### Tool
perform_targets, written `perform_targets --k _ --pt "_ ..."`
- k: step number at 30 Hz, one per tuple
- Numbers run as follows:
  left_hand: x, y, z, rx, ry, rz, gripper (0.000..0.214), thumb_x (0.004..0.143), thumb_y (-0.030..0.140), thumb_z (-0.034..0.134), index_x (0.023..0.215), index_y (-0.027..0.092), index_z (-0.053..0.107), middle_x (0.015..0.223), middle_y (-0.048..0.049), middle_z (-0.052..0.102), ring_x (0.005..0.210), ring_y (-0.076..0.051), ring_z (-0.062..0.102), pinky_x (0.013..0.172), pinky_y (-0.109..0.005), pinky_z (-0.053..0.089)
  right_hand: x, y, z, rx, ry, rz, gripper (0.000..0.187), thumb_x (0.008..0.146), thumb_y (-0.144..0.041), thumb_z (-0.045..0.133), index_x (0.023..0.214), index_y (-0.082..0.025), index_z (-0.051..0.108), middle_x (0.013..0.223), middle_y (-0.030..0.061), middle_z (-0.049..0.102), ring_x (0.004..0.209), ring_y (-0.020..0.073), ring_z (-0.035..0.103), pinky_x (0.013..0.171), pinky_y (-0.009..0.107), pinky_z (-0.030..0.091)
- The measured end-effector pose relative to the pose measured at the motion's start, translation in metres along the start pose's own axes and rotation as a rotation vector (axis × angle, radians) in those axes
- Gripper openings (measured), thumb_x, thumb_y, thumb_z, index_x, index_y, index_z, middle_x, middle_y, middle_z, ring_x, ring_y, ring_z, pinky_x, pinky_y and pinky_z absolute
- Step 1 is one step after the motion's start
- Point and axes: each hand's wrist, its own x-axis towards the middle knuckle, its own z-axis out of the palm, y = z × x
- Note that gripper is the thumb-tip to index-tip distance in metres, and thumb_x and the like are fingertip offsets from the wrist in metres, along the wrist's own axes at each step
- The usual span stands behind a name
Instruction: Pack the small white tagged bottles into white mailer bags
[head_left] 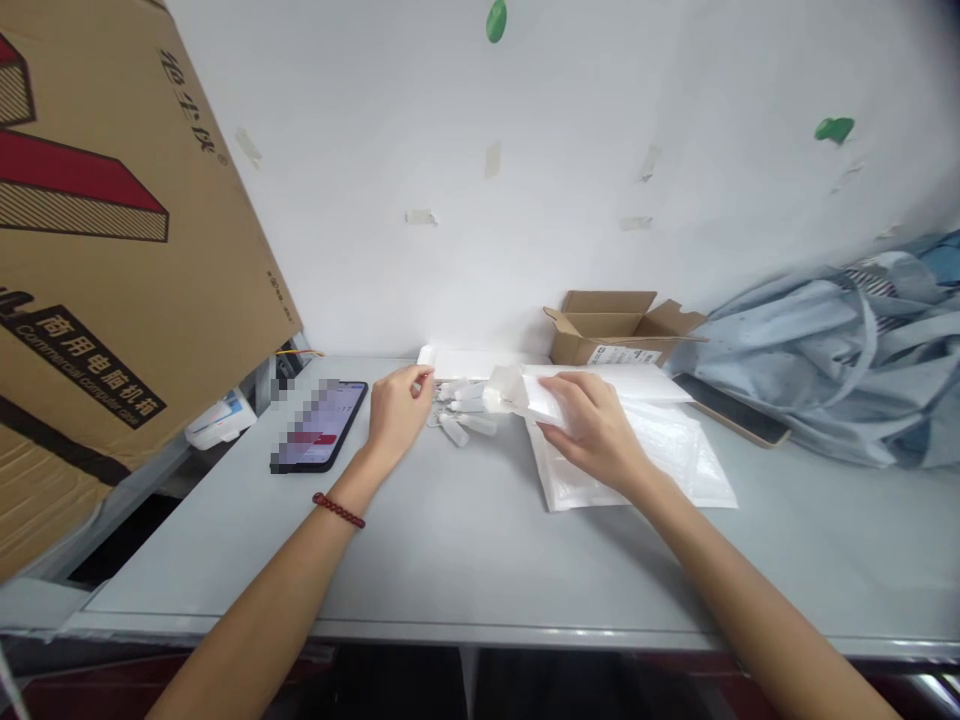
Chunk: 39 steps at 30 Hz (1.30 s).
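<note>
**Item:** white pouch, thin film, raised just above the surface at centre back, over the top edge of the padded mailers.
**Held by:** right hand, fingers closed on its near end.
**Handling (judged):** very light, limp and slippery, crumples readily. Take it by an edge or the open mouth.
**Adjacent:** small white tubes, 1 loose cluster just left of the pouch, probably light, rigid and prone to roll.
**Also:** left hand at the cluster's left edge, fingers narrowed. Whether they grip anything cannot be told. A phone lies further left.
</note>
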Motion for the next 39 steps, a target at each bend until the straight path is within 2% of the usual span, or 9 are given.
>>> perform_targets --k 4,8,13,17,23,25,28,34,39 --pt "0.002 -0.025 0.007 0.185 -0.252 0.005 0.017 0.08 0.021 0.054 0.083 0.021 0.07 0.084 -0.0076 0.07 0.073 -0.022 0.062 0.068 -0.03 0.043 0.001 0.002 -0.001 -0.013 0.009 0.014 0.041 0.084 -0.03 0.055 0.123 -0.023 0.045 0.116 0.0134 0.054 0.106 0.031 0.05 0.084 0.044 0.041" --pt "-0.001 -0.028 0.015 0.193 -0.323 0.001 0.017 0.08 0.023 0.055 0.09 0.02 0.068 0.087 -0.0082 0.068 0.077 -0.023 0.062 0.069 -0.031 0.043 0.001 0.004 -0.001 -0.025 -0.001 0.018 0.04 0.084 -0.029 0.055 0.121 -0.022 0.045 0.116 0.0136 0.054 0.106 0.0306 0.05 0.084 0.044 0.041" --pt "-0.003 -0.026 0.02 0.125 -0.308 -0.063 0.025 0.081 0.027 0.056 0.103 0.017 0.062 0.087 -0.0072 0.066 0.071 -0.021 0.059 0.069 -0.032 0.043 0.001 0.005 -0.001 -0.024 -0.003 0.018 0.04 0.083 -0.029 0.055 0.121 -0.021 0.045 0.116 0.0139 0.054 0.107 0.0309 0.05 0.084 0.044 0.041" --pt "-0.004 -0.031 0.027 0.124 -0.314 -0.05 0.03 0.085 0.029 0.053 0.111 0.017 0.061 0.087 -0.0078 0.065 0.069 -0.02 0.058 0.07 -0.032 0.043 0.001 0.004 0.001 -0.027 -0.028 0.02 0.04 0.084 -0.03 0.054 0.122 -0.022 0.044 0.114 0.0135 0.054 0.106 0.0312 0.05 0.083 0.045 0.041" --pt "0.002 -0.024 0.033 -0.012 -0.21 0.067 0.015 0.083 0.021 0.053 0.087 0.018 0.067 0.086 -0.0064 0.062 0.071 -0.017 0.057 0.071 -0.029 0.043 0.0 0.002 0.002 -0.043 -0.059 0.009 0.042 0.084 -0.028 0.053 0.124 -0.022 0.044 0.113 0.0137 0.054 0.104 0.0312 0.05 0.083 0.045 0.04" --pt "0.004 -0.018 0.031 -0.092 -0.165 0.061 0.012 0.082 0.02 0.053 0.082 0.018 0.065 0.084 -0.0048 0.062 0.068 -0.015 0.056 0.068 -0.027 0.044 0.0 0.003 0.002 -0.039 -0.058 0.013 0.042 0.084 -0.029 0.053 0.125 -0.023 0.044 0.113 0.0135 0.054 0.105 0.0314 0.05 0.083 0.045 0.04" --pt "0.006 -0.009 0.022 -0.214 -0.113 -0.033 0.009 0.081 0.021 0.055 0.08 0.017 0.062 0.082 -0.0038 0.063 0.069 -0.014 0.057 0.063 -0.025 0.045 0.0 0.005 0.003 -0.048 -0.052 0.023 0.043 0.084 -0.029 0.052 0.125 -0.023 0.044 0.113 0.0132 0.054 0.104 0.0315 0.05 0.083 0.045 0.04" --pt "0.006 0.008 0.002 -0.513 0.076 -0.172 0.015 0.08 0.03 0.059 0.086 0.016 0.06 0.079 -0.0029 0.061 0.069 -0.014 0.059 0.057 -0.023 0.049 -0.001 0.007 0.005 -0.063 -0.07 0.032 0.041 0.083 -0.029 0.053 0.123 -0.022 0.045 0.113 0.0133 0.054 0.104 0.0314 0.05 0.083 0.045 0.041" --pt "-0.003 0.023 0.004 -0.527 0.04 -0.121 0.012 0.081 0.028 0.058 0.085 0.017 0.061 0.084 -0.0038 0.062 0.075 -0.015 0.061 0.063 -0.023 0.051 -0.001 0.006 0.006 -0.071 -0.07 0.046 0.043 0.083 -0.029 0.053 0.125 -0.022 0.045 0.113 0.0131 0.054 0.105 0.0313 0.05 0.082 0.045 0.041"
